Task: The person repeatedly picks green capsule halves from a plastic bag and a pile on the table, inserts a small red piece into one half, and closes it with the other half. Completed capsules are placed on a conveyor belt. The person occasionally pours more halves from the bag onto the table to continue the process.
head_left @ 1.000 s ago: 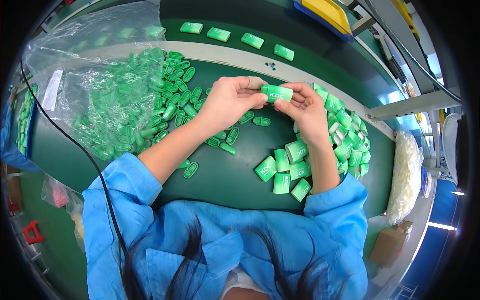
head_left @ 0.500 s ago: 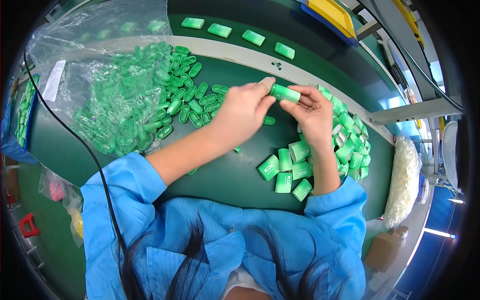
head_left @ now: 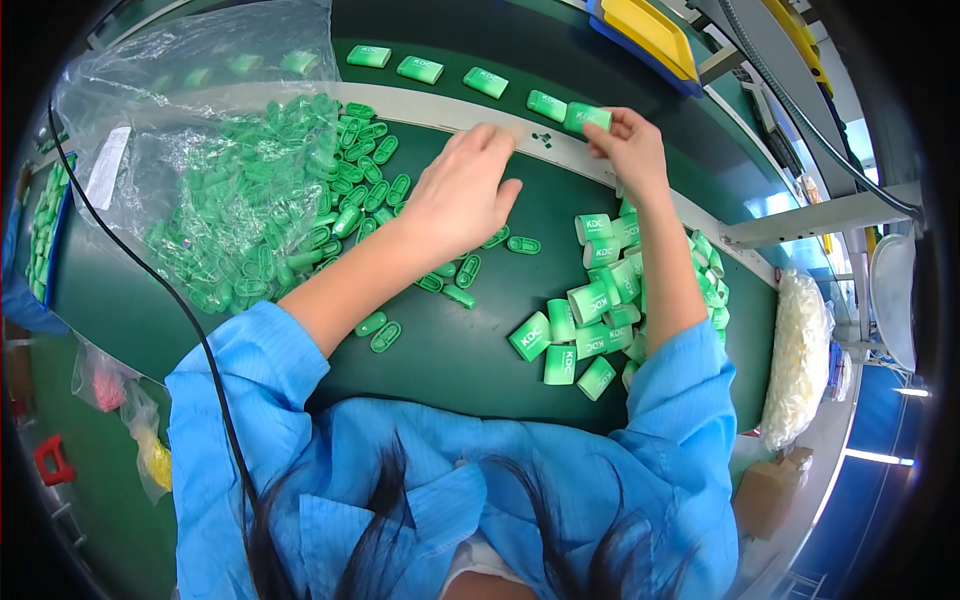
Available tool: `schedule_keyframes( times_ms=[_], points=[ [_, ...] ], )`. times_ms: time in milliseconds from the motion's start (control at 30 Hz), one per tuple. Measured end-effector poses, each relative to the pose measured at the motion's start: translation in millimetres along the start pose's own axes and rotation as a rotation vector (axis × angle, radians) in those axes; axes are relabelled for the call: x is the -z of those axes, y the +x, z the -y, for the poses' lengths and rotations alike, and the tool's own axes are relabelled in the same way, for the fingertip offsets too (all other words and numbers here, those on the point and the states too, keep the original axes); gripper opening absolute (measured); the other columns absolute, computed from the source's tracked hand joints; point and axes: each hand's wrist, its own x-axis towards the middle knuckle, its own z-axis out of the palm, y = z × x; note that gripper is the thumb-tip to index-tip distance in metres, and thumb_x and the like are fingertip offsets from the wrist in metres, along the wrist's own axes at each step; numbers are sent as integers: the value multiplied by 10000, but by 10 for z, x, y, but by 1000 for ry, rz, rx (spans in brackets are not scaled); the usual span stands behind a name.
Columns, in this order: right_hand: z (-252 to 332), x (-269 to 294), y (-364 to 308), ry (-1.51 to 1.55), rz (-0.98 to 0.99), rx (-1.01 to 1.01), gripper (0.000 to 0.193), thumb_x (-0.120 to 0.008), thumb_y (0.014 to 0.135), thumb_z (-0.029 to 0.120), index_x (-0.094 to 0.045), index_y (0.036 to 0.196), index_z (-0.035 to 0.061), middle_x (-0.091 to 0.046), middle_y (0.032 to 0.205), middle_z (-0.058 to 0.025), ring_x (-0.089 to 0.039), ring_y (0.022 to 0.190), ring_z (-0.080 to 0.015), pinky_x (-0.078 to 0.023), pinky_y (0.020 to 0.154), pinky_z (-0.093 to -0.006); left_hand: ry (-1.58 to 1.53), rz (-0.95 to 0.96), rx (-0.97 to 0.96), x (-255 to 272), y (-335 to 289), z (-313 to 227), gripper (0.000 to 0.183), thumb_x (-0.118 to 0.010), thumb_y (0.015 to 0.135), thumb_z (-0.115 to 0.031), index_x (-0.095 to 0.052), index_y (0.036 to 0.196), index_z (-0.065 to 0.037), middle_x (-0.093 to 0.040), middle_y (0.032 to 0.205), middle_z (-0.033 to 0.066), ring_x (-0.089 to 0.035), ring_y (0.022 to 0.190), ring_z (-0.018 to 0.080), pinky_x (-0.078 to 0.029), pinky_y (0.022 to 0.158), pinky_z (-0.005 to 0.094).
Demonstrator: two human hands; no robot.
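Bag side: big clear plastic bag (head_left: 160, 100) on the far left, loaded with green oval plastic caps (head_left: 385, 150), plenty of them loose just right of it.
Left hand: hovering (head_left: 465, 190) right of the caps, fingers bent and close together, thumb stuck out apart – nothing visible in the grip, palm hidden.
Back row: four glossy green-to-pale plastic cases (head_left: 485, 82) spaced out on the dark green surface past the pale strip (head_left: 400, 93).
Right hand: thumb and fingers (head_left: 635, 155) pinching the right end of another green-to-pale case (head_left: 580, 117) – just beside the row's last one, can't tell if touching.
Sleeve heap: short green-to-pale flattened tubes (head_left: 588, 301) piled around the right forearm.
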Motion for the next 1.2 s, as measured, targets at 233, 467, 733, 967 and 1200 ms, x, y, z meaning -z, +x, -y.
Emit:
schedule_keyframes(
  times_ms=[233,467,733,967,1200],
  points=[
    [-423,56,449,98,-65,-239,375,-655,804,80,-555,1143,-48,-628,966,-78,-614,722,-112,-534,650,-229,200,234,-109,17,-352,9,210,-679,732,-113,-649,925,-37,-556,916,87,-540,888,258,-475,788,366],
    [301,234,-753,-96,561,72,266,-666,741,95,-609,995,40,-611,903,-19,-580,768,-105,-472,694,-246,-94,125,-24,-118,-172,115,323,-631,734,-58,-641,1048,-132,-531,791,80,-560,644,214,-479,621,337],
    [441,-33,-1679,-523,642,642,423,-743,618,69,-576,1004,20,-556,1108,-127,-505,1041,-301,-436,884,-370,-1109,395,571,-67,54,117,294,-623,854,-124,-563,1097,30,-613,953,61,-613,811,122,-510,747,229],
    [378,-130,-1108,-13,334,137,296,-733,723,148,-604,962,31,-612,815,-80,-539,609,-143,-447,570,-265,-1158,423,578,2,22,147,269,-635,849,-100,-559,1073,28,-641,995,113,-644,889,173,-524,805,261],
    [292,-225,-1009,227,154,77,342,-692,785,57,-554,1092,-4,-661,942,-99,-610,751,-94,-491,671,-245,-1125,344,529,-1,-1,153,321,-631,851,-105,-572,1133,36,-640,1005,102,-632,920,165,-514,809,251]
  ],
)
